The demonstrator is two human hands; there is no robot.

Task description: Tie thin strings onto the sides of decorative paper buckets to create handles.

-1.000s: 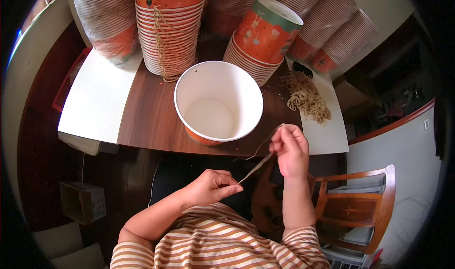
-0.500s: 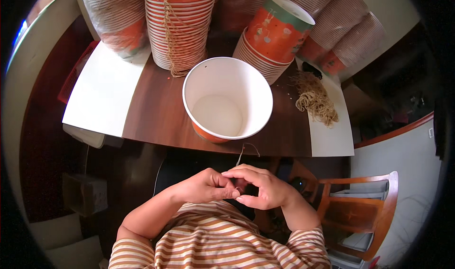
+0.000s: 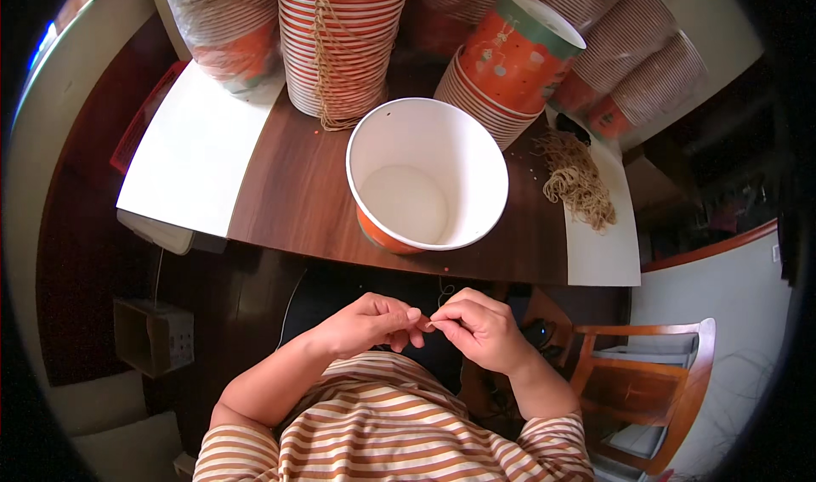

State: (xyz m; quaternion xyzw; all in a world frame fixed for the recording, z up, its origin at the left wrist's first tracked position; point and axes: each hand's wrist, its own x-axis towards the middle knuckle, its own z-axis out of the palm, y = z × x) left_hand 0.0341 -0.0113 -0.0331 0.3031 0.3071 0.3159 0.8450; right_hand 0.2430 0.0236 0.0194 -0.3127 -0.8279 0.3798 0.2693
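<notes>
My left hand (image 3: 378, 322) and my right hand (image 3: 480, 331) meet at the fingertips in front of my body, below the table's near edge. The right thumb and forefinger pinch something tiny, seemingly the end of a thin string (image 3: 445, 291) that loops up behind the hands. On the left, thumb and forefinger press together by the same spot, the other fingers curled; what they grip is hidden. Just beyond them, an orange paper bucket (image 3: 387, 231) with a white inside stands on the table, its mouth tilted toward me. A small dark hole shows near its rim.
Nested orange buckets (image 3: 340, 57) with twine loops hanging down stand behind. Another stack (image 3: 518, 53) is at the right, among plastic-wrapped stacks (image 3: 221, 23). A bundle of twine (image 3: 578, 180) lies on the table's (image 3: 280, 184) right side. A wooden chair (image 3: 637, 388) stands at lower right.
My right hand has gone from an arched shape to a tight pinch, and the left fingers have curled in. The string loop sits lower, nearer the hands. The whole view has shifted slightly.
</notes>
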